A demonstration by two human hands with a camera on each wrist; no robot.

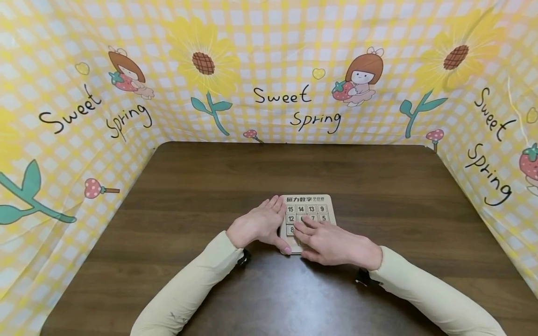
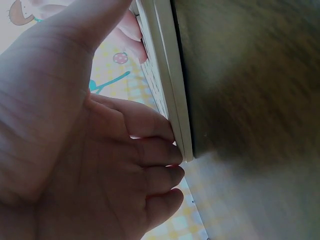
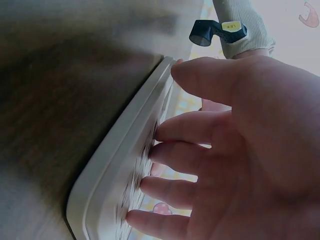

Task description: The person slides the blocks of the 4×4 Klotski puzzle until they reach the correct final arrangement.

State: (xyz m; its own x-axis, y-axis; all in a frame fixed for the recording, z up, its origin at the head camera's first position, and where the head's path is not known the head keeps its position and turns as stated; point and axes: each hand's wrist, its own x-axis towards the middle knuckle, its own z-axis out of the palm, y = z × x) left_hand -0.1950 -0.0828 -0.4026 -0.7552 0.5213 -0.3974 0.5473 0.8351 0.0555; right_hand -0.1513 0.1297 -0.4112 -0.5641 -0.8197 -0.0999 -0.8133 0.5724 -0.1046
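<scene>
A wooden number sliding puzzle [image 1: 330, 201] lies flat on the table, with Chinese lettering across its top edge. Number tiles fill its upper rows, 15, 14, 13 and 9 along the first, and a tile marked 8 [image 1: 290, 230] sits lower left. My left hand [image 1: 261, 224] rests along the puzzle's left side, fingertips at the upper corner and thumb by the lower one. Over the lower right tiles lies my right hand [image 1: 332, 241], hiding several of them. In the right wrist view its spread fingers [image 3: 172, 157] touch the tile face with their tips.
The dark wood-grain table [image 1: 210, 177] extends on all sides of the puzzle. Yellow checked cloth [image 1: 269, 70] with printed flowers and lettering hangs behind it and along both sides. A black wrist device [image 3: 217, 32] shows on the left forearm.
</scene>
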